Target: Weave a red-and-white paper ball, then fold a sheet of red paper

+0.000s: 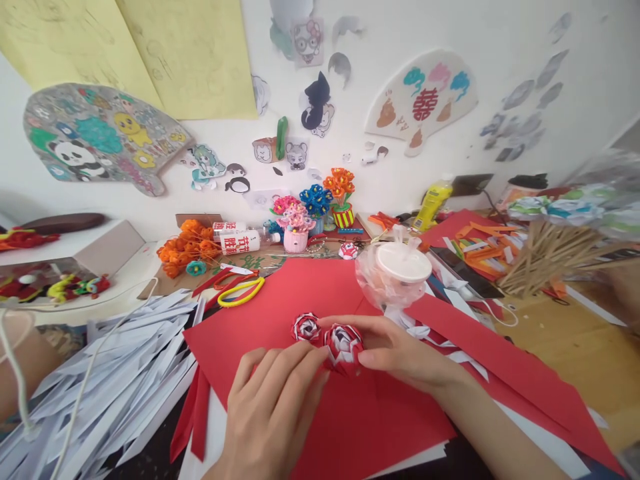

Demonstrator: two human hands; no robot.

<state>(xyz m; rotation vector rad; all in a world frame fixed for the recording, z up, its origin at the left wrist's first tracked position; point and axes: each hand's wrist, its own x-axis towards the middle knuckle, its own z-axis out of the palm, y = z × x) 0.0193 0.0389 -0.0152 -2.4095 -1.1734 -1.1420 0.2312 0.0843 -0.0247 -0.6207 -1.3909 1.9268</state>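
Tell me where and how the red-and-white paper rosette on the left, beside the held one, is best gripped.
Probably by its outer rim, pinched lightly on opposite edges, coming from above and the far left: this rosette is round, its folded centre faces up toward the camera, and the second rosette, between the left hand and right hand, crowds its right side.

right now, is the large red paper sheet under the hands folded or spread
Spread: the large red paper sheet lies flat, its broad face showing around the left hand and right hand.
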